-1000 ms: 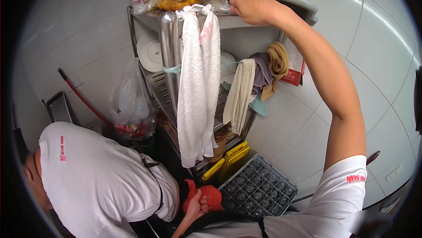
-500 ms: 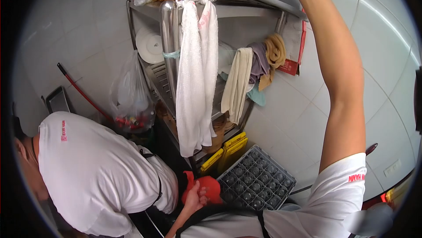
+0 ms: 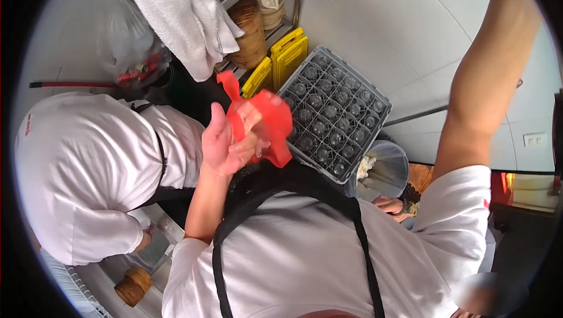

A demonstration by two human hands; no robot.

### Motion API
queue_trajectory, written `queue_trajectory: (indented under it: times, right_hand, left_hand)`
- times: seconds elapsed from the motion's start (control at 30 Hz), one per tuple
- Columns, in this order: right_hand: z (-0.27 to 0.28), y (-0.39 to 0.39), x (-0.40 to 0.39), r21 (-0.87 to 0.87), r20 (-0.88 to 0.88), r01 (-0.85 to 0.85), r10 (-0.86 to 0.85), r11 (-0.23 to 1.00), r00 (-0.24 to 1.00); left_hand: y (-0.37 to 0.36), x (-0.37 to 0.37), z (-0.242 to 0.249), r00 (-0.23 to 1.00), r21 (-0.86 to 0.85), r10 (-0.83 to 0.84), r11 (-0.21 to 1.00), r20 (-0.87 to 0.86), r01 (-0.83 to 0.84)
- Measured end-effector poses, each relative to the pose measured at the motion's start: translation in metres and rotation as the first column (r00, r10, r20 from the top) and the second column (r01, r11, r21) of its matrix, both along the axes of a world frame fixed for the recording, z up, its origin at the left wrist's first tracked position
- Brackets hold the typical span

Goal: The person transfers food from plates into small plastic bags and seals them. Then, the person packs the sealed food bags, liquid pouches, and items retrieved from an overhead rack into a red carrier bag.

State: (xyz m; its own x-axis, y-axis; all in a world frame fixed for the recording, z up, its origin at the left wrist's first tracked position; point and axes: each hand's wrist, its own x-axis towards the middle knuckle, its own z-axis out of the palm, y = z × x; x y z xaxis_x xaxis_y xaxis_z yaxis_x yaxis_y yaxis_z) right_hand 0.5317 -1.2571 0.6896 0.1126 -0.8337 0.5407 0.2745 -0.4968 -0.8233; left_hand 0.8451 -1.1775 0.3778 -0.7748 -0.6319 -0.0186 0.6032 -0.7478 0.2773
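Note:
My left hand (image 3: 226, 145) is raised in front of my chest, palm partly up, with its fingers curled through a thin red bag (image 3: 275, 121). The bag hangs open and crumpled over the fingers, beside a grey crate of glasses (image 3: 334, 112). My right arm reaches up at the right edge; its hand is lost beyond the blurred rim of the view, so what it touches is hidden.
A person in a white shirt (image 3: 94, 165) bends at the left near a bamboo steamer (image 3: 134, 286). Yellow boards (image 3: 289, 54), a white towel (image 3: 182, 19) and a lined bin (image 3: 390, 168) stand around the crate. Another person's hand (image 3: 392, 205) shows beside the bin.
The view has tilted down, and the shelf top has left it. My left hand has risen with the red bag, which is more spread. My right arm has shifted to the right edge.

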Motion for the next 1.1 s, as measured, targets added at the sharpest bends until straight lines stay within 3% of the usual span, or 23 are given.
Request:
queue_trajectory:
  times: [0.13,0.2,0.23,0.27,0.3,0.37,0.4,0.47,0.53,0.6,0.63,0.67,0.7,0.87,0.93,1.1]
  right_hand:
    - [-0.117,0.083,-0.034,0.247,0.221,0.099,-0.156,0.964,0.963]
    - [-0.181,0.118,-0.030,0.470,0.414,0.130,-0.348,0.873,0.841]
    - [-0.229,0.129,-0.043,0.486,0.224,0.236,-0.381,0.841,0.897]
    - [-0.269,0.141,-0.054,0.490,0.295,-0.027,-0.137,0.871,0.946]
    - [-0.288,0.157,-0.037,0.575,0.355,0.034,-0.286,0.818,0.890]
    - [-0.342,0.181,-0.029,0.675,0.496,-0.053,-0.400,0.736,0.771]
    - [-0.380,0.190,-0.039,0.538,0.676,-0.234,-0.250,0.810,0.693]
    - [-0.400,0.210,-0.020,0.739,0.638,-0.118,-0.633,0.663,0.439]
    - [-0.406,0.226,-0.010,0.729,0.677,-0.236,-0.628,0.642,0.384]
    - [-0.466,0.239,-0.020,0.606,0.778,-0.202,-0.520,0.770,0.352]
    - [-0.469,0.243,-0.018,0.687,0.701,-0.122,-0.609,0.717,0.371]
    - [-0.474,0.249,-0.019,0.613,0.765,-0.167,-0.527,0.772,0.370]
    - [-0.479,0.254,-0.020,0.611,0.773,-0.150,-0.546,0.777,0.324]
    - [-0.476,0.275,0.009,0.594,0.804,-0.047,-0.591,0.803,0.063]
    - [-0.489,0.283,0.010,0.569,0.817,-0.006,-0.565,0.822,0.116]
    - [-0.487,0.267,0.037,0.594,0.796,0.067,-0.598,0.801,0.092]
  left_hand:
    - [-0.008,-0.027,-0.001,0.991,-0.016,-0.114,0.994,-0.073,0.113]
    - [-0.012,-0.032,-0.015,0.988,0.050,-0.139,0.989,-0.063,0.142]
    - [-0.012,-0.037,-0.020,0.987,0.088,-0.159,0.983,-0.024,0.160]
    - [-0.014,-0.044,-0.033,0.984,0.103,-0.177,0.978,-0.027,0.179]
    - [-0.016,-0.051,-0.055,0.980,0.120,-0.195,0.973,-0.031,0.197]
    - [-0.016,-0.064,-0.095,0.973,0.157,-0.231,0.961,0.003,0.228]
    - [-0.014,-0.073,-0.105,0.978,0.200,-0.206,0.961,0.044,0.193]
    - [-0.006,-0.087,-0.131,0.972,0.262,-0.200,0.951,0.122,0.163]
    - [0.007,-0.100,-0.141,0.961,0.271,-0.224,0.947,0.165,0.174]
    - [0.012,-0.109,-0.146,0.974,0.178,-0.203,0.967,0.102,0.183]
    - [0.014,-0.108,-0.143,0.970,0.188,-0.202,0.967,0.138,0.174]
    - [0.014,-0.106,-0.146,0.961,0.172,-0.246,0.960,0.127,0.223]
    - [0.017,-0.103,-0.146,0.963,0.146,-0.215,0.970,0.161,0.193]
    - [0.001,-0.102,-0.151,0.920,0.144,-0.380,0.920,0.099,0.365]
    - [-0.001,-0.103,-0.143,0.908,0.097,-0.407,0.912,0.099,0.398]
    - [-0.009,-0.108,-0.145,0.865,0.132,-0.350,0.937,0.360,0.325]
